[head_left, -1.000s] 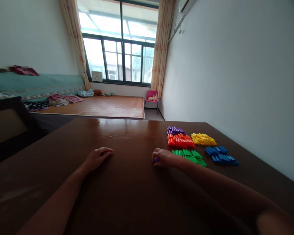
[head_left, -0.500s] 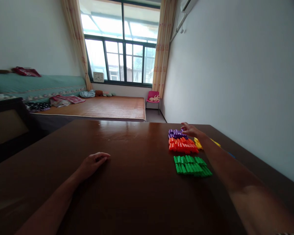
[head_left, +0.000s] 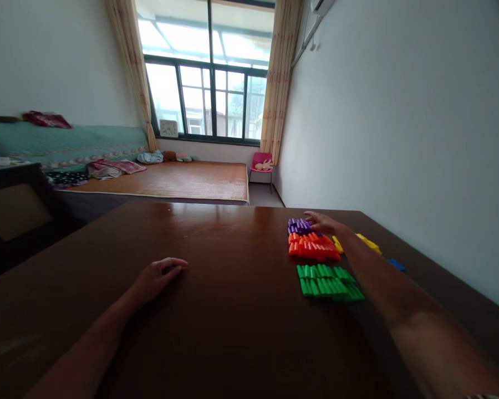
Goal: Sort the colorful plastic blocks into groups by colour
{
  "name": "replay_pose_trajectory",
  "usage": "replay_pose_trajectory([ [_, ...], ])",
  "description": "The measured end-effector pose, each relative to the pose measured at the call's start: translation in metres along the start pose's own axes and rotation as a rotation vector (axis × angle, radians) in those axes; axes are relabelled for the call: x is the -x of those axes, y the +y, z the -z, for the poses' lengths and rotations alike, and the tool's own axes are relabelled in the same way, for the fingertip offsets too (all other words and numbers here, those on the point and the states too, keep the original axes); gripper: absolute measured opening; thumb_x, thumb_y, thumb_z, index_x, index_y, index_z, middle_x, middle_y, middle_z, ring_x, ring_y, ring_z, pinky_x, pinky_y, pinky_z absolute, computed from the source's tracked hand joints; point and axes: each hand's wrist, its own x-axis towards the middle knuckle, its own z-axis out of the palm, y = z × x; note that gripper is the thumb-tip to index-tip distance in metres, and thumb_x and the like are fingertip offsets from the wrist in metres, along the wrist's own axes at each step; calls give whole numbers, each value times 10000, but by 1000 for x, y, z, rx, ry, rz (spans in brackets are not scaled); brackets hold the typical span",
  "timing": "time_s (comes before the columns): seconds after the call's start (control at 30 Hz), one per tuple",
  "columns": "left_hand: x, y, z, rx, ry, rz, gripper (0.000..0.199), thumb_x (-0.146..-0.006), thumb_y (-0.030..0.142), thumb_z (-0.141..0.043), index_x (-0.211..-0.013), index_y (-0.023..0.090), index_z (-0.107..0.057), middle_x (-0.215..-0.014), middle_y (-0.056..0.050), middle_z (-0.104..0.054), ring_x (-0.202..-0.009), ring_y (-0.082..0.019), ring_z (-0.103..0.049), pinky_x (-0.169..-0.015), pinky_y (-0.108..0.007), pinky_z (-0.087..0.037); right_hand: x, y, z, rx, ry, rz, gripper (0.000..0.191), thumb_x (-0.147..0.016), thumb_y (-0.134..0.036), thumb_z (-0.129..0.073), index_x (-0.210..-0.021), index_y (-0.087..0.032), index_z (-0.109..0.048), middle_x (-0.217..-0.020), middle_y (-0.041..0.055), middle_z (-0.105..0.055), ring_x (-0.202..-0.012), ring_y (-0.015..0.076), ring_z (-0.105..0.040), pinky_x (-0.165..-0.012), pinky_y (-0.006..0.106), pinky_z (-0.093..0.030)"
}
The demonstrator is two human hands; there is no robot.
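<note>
My left hand point(head_left: 159, 276) rests on the brown table, loosely curled, its thumb and index finger meeting near the tips with nothing visible in it. At the far right, my right hand point(head_left: 322, 223) reaches over the purple pieces point(head_left: 298, 225), touching or just above them. Its fingers are stretched and apart, and I cannot see anything held. The purple pieces are small plastic cylinders like clothes pegs, lying side by side. Orange pieces point(head_left: 314, 247) of the same sort lie in rows just nearer, and green pieces point(head_left: 328, 282) nearer still.
Yellow pieces point(head_left: 369, 244) and a blue piece point(head_left: 397, 265) lie right of my right forearm, which partly covers the yellow ones. The wooden table point(head_left: 233, 310) ends before a bed point(head_left: 199, 180). A pink chair point(head_left: 260, 162) stands by the white wall.
My right hand has shifted slightly down over the purple pieces, and the forearm uncovers more of the yellow and blue pieces. My left hand has not moved. The view tilts a little.
</note>
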Motion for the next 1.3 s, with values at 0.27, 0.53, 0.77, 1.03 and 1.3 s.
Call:
replay_pose_trajectory([
  [0.27,0,-8,0,-21,-2,-31,481,-775,622,-523,-984,242,-733,-1014,-27,-734,-938,-239,-660,-825,-275,-500,18,-21,8,263,232,58,526,-723,-23,-535,-1232,-152,-572,-1230,132,-627,-1113,215,-599,-985,361,-451],
  [0.53,-2,-9,1,-28,22,-25,520,-733,658,-532,-972,244,-739,-984,-22,-744,-908,-240,-671,-796,-264,-510,138,-31,5,144,462,185,333,-880,-348,-469,-1140,-206,-621,-1134,83,-671,-1007,217,-632,-899,350,-498],
  [0.77,-9,-23,-2,-113,35,10,556,-746,669,-500,-1037,249,-719,-1056,-18,-733,-990,-263,-658,-855,-301,-513,234,48,46,35,939,11,498,-882,-571,-382,-1069,-205,-663,-1054,84,-693,-942,232,-635,-861,390,-496],
  [1.03,-24,-11,-2,-228,44,120,561,-732,685,-470,-977,256,-736,-1022,-25,-742,-974,-298,-666,-807,-346,-530,254,166,88,-211,959,-376,591,-868,-638,-329,-1010,-195,-693,-1022,132,-709,-957,260,-655,-865,427,-512],
  [1.3,-29,80,-82,-198,-42,-198,526,-809,629,-457,-1103,240,-652,-1125,-48,-646,-959,-227,-648,-871,-329,-514,220,168,67,-9,695,-239,630,-869,-664,-304,-1130,-222,-669,-1211,105,-649,-1204,273,-545,-1062,430,-384],
])
